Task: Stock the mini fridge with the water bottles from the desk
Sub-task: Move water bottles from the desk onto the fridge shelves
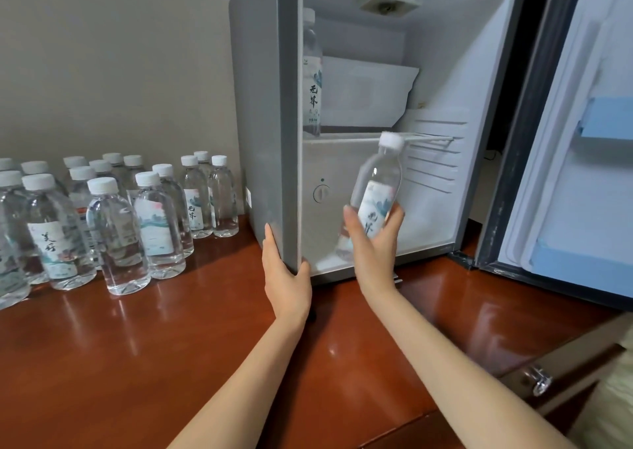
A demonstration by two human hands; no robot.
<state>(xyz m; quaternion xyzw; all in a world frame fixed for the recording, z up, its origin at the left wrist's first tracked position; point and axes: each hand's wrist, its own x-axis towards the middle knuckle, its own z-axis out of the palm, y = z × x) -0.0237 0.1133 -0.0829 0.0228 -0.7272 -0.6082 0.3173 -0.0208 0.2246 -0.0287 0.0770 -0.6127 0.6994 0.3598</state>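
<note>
The grey mini fridge [263, 106] stands open on the wooden desk [171, 346]. My right hand [373, 243] grips a clear water bottle [378, 181] with a white cap, tilted, just inside the fridge's lower compartment. My left hand [286, 274] holds the fridge's front left edge near its bottom corner, thumb on the inner side. One bottle [311, 71] stands on the upper shelf at the left wall. Several more bottles [116, 226] stand grouped on the desk to the left of the fridge.
The fridge door [582, 174] is swung open to the right, with blue door shelves. A white ice compartment [363, 95] sits at the back of the upper shelf. A wire shelf edge [428, 138] runs above the held bottle. A drawer handle [539, 378] shows at lower right.
</note>
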